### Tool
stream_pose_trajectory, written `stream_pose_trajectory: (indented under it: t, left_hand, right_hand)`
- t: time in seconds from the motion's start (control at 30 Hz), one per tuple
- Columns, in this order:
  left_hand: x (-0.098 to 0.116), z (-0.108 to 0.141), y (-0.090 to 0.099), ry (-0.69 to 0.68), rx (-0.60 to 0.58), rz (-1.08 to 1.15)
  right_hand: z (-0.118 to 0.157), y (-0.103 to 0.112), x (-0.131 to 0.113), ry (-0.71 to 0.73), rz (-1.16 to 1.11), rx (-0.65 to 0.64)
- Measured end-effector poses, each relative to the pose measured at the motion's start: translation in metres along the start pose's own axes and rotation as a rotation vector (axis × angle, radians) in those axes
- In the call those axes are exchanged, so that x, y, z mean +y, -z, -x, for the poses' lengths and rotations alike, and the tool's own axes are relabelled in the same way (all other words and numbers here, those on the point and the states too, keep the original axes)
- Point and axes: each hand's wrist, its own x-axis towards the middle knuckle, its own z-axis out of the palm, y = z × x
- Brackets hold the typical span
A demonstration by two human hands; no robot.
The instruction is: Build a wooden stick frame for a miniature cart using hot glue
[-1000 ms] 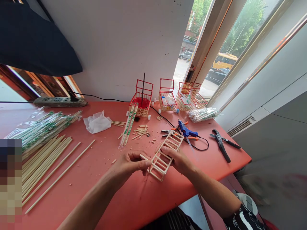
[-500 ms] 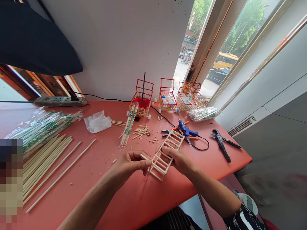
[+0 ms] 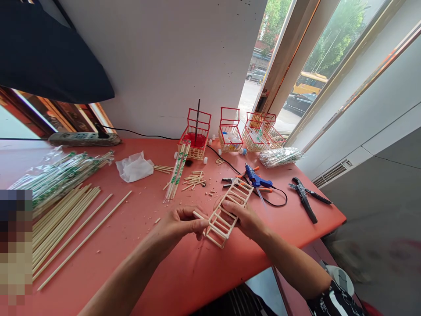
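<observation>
A small ladder-like frame of pale wooden sticks (image 3: 219,226) is held tilted above the red table, its far end up and to the right. My right hand (image 3: 241,216) grips the frame's right side near the middle, thumb on top. At the near left corner, my left hand (image 3: 187,224) pinches a short stick piece (image 3: 199,215) that touches the frame. The fingertips under the frame are partly hidden. Just beyond the frame lies a blue glue gun (image 3: 257,178), beside orange-handled pliers (image 3: 242,174).
Red-trimmed stick baskets (image 3: 197,147) stand at the back by the wall. Long loose sticks (image 3: 66,219) and wrapped chopsticks (image 3: 62,175) lie left. Short cut sticks (image 3: 194,179) are scattered mid-table. Black pliers (image 3: 304,199) rest at the right, near the table's edge (image 3: 342,218).
</observation>
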Motion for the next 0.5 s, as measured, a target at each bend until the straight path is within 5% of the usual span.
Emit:
stream_pose_trajectory:
  t: [0.5]
  left_hand:
    - [-0.0027,-0.0005,0.0014,-0.015,-0.01,0.026]
  right_hand:
    - [-0.0009,-0.0021,-0.0039,0.008,0.005,-0.001]
